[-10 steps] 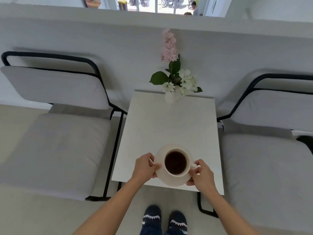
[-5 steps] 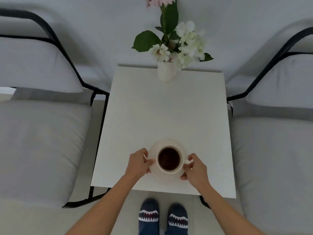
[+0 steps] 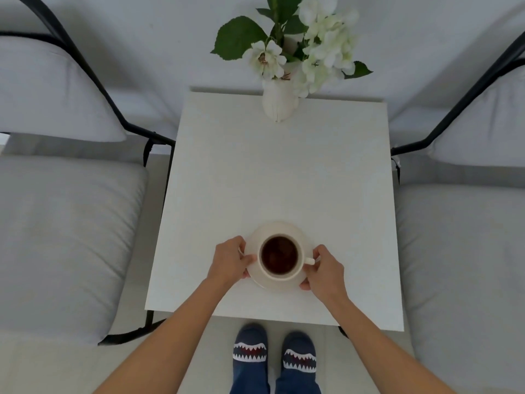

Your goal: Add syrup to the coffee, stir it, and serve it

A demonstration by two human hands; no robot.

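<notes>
A: Cup (image 3: 279,258)?
B: On its saucer (image 3: 284,231), near edge of the white table (image 3: 270,172). Dark coffee (image 3: 279,255) inside. Handle points right.

A: Hands?
B: Left hand (image 3: 229,262) clamped on the saucer's left rim, thumb on top. Right hand (image 3: 324,271) clamped on the right rim, just under the handle. Whether the saucer touches the tabletop or sits a hair above it, cannot tell.

A: Surroundings?
B: White vase (image 3: 278,102) with white flowers (image 3: 321,52) at the far edge, well apart from the cup. Grey cushioned chairs (image 3: 65,223) either side, black frames. Shark-mouth slippers (image 3: 251,348) below the near edge.
</notes>
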